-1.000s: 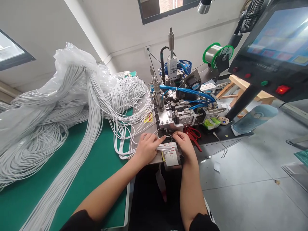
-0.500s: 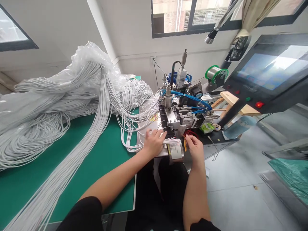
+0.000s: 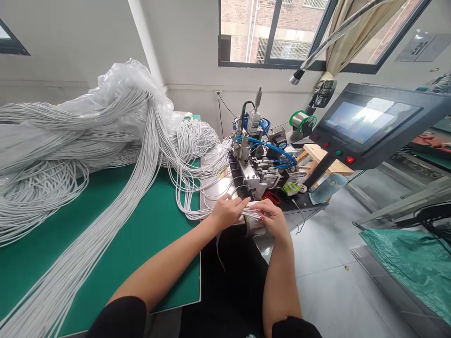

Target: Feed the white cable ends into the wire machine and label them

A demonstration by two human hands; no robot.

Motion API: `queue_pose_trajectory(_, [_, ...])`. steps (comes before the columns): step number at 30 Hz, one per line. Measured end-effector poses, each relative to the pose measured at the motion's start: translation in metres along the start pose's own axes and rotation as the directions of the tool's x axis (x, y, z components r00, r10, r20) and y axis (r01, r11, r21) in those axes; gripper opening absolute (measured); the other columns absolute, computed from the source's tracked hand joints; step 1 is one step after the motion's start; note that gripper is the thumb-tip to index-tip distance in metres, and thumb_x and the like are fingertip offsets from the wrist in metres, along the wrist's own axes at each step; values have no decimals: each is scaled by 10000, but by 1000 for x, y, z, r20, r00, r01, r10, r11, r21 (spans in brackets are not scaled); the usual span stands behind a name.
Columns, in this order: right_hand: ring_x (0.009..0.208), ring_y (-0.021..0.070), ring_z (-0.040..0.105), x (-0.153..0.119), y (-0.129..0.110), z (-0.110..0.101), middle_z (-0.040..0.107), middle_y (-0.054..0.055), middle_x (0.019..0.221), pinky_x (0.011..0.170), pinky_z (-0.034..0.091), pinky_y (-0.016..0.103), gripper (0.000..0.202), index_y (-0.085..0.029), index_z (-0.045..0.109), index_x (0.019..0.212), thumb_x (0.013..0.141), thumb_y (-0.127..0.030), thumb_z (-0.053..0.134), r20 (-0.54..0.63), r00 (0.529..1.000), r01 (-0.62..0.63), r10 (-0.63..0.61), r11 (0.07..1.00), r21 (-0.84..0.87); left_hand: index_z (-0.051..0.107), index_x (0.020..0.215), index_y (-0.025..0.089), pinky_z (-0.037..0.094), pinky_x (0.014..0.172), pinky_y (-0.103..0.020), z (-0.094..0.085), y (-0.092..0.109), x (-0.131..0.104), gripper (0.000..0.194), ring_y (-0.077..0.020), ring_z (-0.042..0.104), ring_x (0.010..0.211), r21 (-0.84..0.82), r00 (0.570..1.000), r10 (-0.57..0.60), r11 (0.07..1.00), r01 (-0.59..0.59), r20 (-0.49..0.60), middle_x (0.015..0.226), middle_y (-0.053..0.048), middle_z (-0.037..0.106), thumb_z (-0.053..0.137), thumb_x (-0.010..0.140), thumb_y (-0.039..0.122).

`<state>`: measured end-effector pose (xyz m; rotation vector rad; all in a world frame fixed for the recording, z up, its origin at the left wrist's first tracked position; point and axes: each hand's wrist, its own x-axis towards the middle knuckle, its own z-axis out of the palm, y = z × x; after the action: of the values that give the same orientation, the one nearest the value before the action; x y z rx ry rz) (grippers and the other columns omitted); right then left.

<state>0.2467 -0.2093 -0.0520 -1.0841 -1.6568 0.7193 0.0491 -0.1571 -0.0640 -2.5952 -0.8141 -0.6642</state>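
Note:
A bunch of thin white cables [image 3: 193, 214] runs from the left to the front edge of the machine [image 3: 251, 172]. My left hand [image 3: 227, 212] is closed on these cables. Close to its right, my right hand [image 3: 273, 219] has its fingers bent around the cable ends [image 3: 252, 214], where small reddish tips show. The ends lie over the machine's front edge, and the hands partly hide them.
A large pile of white cables [image 3: 45, 185] in clear plastic covers the green table [image 3: 148, 234] at the left. A screen [image 3: 366, 119] on a post, a green-rimmed wire spool [image 3: 299, 120] and a wooden stool [image 3: 327, 160] stand at the right.
My right hand has moved left, from beside the orange-handled item to the cable ends. The orange item no longer shows. The view has turned right.

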Motion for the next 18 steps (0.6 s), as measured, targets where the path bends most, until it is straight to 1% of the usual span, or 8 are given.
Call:
queue_pose_trajectory(2, [880,244,562,0,0,2,715,60,893,798,440,377,173,-283,776,930,819,-293,643,4,1000,-14,14,1000,-5,549,1298,147,455,740,-336,2,-1,0,423,-169,605,719,-17,999,43,999,-43,29,844,-48,657,447,902,256])
queue_pose_trajectory(5, [849,241,558,-1,1,5,704,59,847,777,436,370,153,-265,771,885,818,-292,635,-14,1000,-22,22,1000,-12,514,1335,137,454,739,-328,4,-1,1,439,-162,606,726,-30,995,87,996,-85,54,840,-46,649,435,925,272])
queue_pose_trajectory(8, [796,222,560,-1,5,10,682,52,811,726,435,340,136,-242,748,841,820,-316,636,-54,998,-18,17,1000,-13,488,1361,128,444,717,-324,3,-1,0,446,-157,599,699,-20,997,60,998,-59,38,808,-39,643,404,947,270])
queue_pose_trajectory(10, [758,204,562,0,7,14,672,48,823,691,433,320,154,-223,722,834,835,-341,623,-132,990,-52,52,999,-2,476,1374,117,440,716,-326,2,-1,0,459,-161,599,697,-8,999,39,999,-39,32,806,-44,643,386,946,257])
queue_pose_trajectory(12, [712,187,563,1,11,16,664,44,822,655,434,305,187,-207,693,844,847,-375,611,-247,959,-127,137,990,55,479,1374,104,433,715,-329,0,0,-1,470,-167,598,692,17,1000,20,1000,-20,13,803,-52,646,384,933,237])
queue_pose_trajectory(15, [714,188,586,3,15,17,673,46,817,654,458,300,254,-189,683,881,822,-433,641,-407,871,-208,275,957,203,535,1328,124,416,728,-328,-2,0,-2,447,-155,586,649,57,999,-27,998,29,-44,770,-42,651,387,909,169])
queue_pose_trajectory(17, [747,200,607,5,16,16,691,58,831,680,478,308,302,-178,700,888,784,-461,677,-456,824,-228,336,933,277,574,1289,152,405,740,-327,-2,0,-2,431,-145,580,627,64,995,-45,997,51,-84,738,-26,647,390,900,131])
queue_pose_trajectory(18, [753,204,613,6,17,16,697,64,835,683,484,311,322,-175,710,892,771,-472,688,-455,815,-236,360,922,306,588,1273,164,400,740,-327,-2,0,-2,424,-143,579,623,61,994,-44,997,50,-99,727,-19,645,394,898,124])
